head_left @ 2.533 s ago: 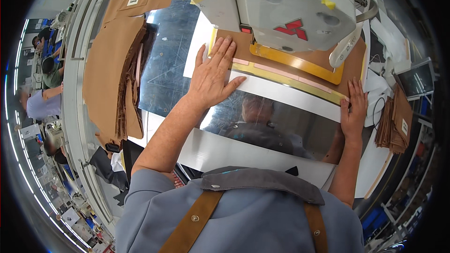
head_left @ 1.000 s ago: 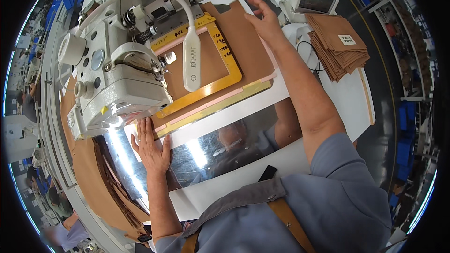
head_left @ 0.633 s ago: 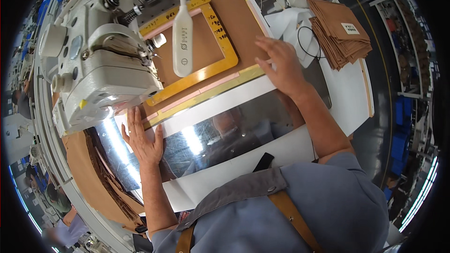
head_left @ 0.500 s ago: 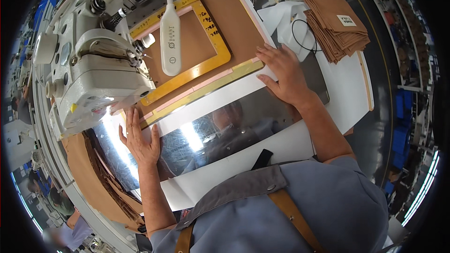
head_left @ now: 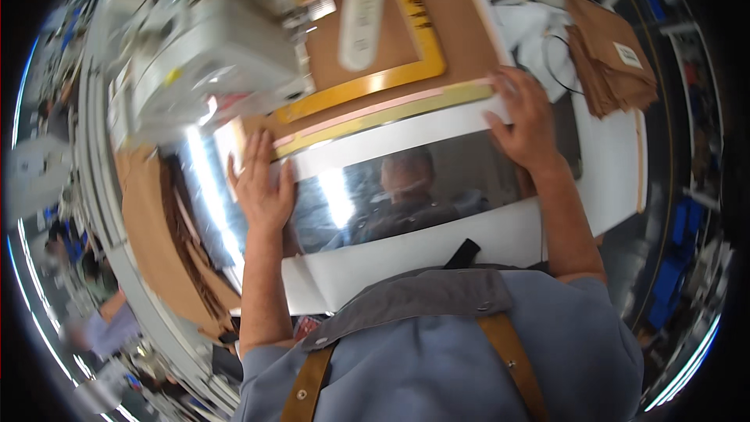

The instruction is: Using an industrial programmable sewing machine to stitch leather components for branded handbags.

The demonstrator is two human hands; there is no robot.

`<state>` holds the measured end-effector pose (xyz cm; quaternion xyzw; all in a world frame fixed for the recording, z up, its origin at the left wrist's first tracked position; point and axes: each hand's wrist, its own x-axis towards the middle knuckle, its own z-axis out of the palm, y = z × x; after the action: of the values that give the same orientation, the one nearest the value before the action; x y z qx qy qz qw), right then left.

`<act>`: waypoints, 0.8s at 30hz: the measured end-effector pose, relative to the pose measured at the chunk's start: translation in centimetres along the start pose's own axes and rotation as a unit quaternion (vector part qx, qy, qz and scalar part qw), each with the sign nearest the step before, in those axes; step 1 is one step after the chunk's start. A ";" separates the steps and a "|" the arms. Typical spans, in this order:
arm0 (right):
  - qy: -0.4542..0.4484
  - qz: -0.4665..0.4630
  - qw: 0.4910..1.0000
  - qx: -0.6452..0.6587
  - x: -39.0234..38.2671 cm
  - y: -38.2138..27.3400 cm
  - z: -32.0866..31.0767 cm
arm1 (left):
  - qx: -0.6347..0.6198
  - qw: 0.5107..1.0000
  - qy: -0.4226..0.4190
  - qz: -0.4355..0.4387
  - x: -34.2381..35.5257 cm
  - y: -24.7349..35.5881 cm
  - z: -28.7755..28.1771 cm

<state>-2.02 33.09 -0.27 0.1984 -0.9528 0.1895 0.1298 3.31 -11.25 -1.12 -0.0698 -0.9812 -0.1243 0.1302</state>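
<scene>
My left hand (head_left: 264,187) lies flat at the near left corner of a brown sheet (head_left: 469,23), fingers stretched out. At the sheet's near right corner rests my right hand (head_left: 528,119), its fingers extended and thumb apart. Between the hands, a pale yellow and pink strip (head_left: 391,114) runs along the near edge. A yellow frame (head_left: 367,80) with handwritten marks lies on the sheet. The white sewing machine (head_left: 223,51) stands over its left side, blurred, and hides part of it. A white lamp head (head_left: 362,27) hangs above the frame's opening.
A shiny metal plate (head_left: 430,168) covers the work surface in front of me. Folded brown pieces (head_left: 609,55) are stacked at the far right, beside a thin black cable (head_left: 559,78). More brown pieces (head_left: 152,223) hang at the left. A person (head_left: 109,324) sits at the lower left.
The whole view has shifted, so the machine, frame and hands appear further right and mostly higher. Both hands stay on the near edge of the brown sheet.
</scene>
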 end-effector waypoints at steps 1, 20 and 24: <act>0.013 -0.013 1.000 -0.014 0.1 0.0 -0.1 | 0.002 1.000 0.007 0.008 0.1 0.1 -0.1; -0.011 -0.042 0.998 -0.039 -0.5 0.7 0.7 | 0.018 0.998 0.029 -0.055 -2.0 0.7 -0.4; 0.003 -0.049 0.999 -0.021 -0.2 1.0 1.2 | 0.013 0.997 0.042 -0.056 -1.6 0.2 -0.1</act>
<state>-2.51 33.47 -1.75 0.2414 -0.9454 0.1636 0.1453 4.93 -11.26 -1.47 -0.0081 -0.9787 -0.1219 0.1653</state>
